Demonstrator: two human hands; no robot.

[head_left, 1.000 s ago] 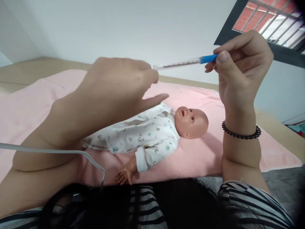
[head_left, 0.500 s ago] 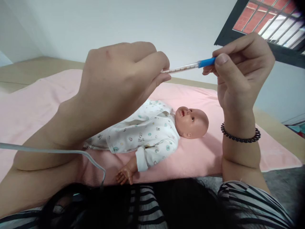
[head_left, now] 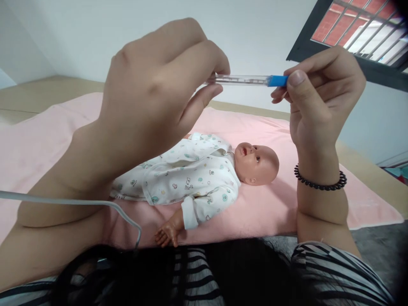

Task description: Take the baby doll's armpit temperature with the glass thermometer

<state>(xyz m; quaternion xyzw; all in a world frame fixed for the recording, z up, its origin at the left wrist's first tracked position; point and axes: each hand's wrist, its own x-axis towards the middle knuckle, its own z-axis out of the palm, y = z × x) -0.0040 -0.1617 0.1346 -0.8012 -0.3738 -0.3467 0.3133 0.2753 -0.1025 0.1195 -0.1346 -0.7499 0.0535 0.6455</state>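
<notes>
A glass thermometer (head_left: 244,80) with a blue end is held level in the air between my two hands. My right hand (head_left: 325,95) pinches the blue end between thumb and fingers. At the other end my left hand (head_left: 156,91) has its thumb and forefinger around the glass, and its fingers hide that tip. Below the hands a baby doll (head_left: 204,174) lies on its back, dressed in a white printed top and trousers. Its head points to the right, and my left hand and forearm cover part of its body.
A pink cloth (head_left: 264,212) lies under the doll on a wooden-topped table (head_left: 32,95). A grey cable (head_left: 79,202) crosses in front of my left forearm. Behind stands a pale wall (head_left: 248,34), with a barred window (head_left: 360,29) at the upper right.
My left hand has risen and its fingers have shifted on the glass. The thermometer has turned from slanted to level. My right hand has barely moved, and the doll lies as before.
</notes>
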